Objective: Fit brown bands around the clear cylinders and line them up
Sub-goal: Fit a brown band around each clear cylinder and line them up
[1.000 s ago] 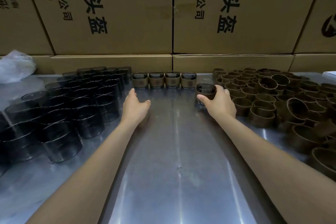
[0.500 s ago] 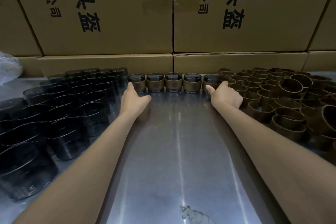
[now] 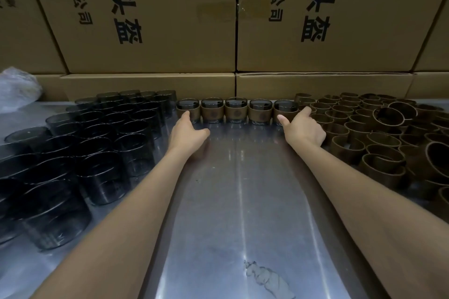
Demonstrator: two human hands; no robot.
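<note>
**Five banded, the row bracketed by both hands**

Five banded cylinders point(image 3: 236, 110) stand upright in a row at twelve o'clock, running nine-to-three against the cardboard boxes point(image 3: 150, 19) — the row's long axis lies straight across the metal table point(image 3: 238, 201). The left hand point(image 3: 187, 132) has its fingers extended, fingertip touching the leftmost banded cylinder point(image 3: 187, 109). The right hand point(image 3: 302, 128) is loosely spread, thumb out, forefinger beside the rightmost banded cylinder point(image 3: 286, 110); it grips nothing, and contact there I cannot tell. The next pickup probably splits: bare clear cylinders point(image 3: 102, 143) — dozens, too many to count — lie at nine to ten o'clock, just beside the left hand, and loose brown bands point(image 3: 364, 128), also dozens, at two to three o'clock, nearest the right hand.
</note>
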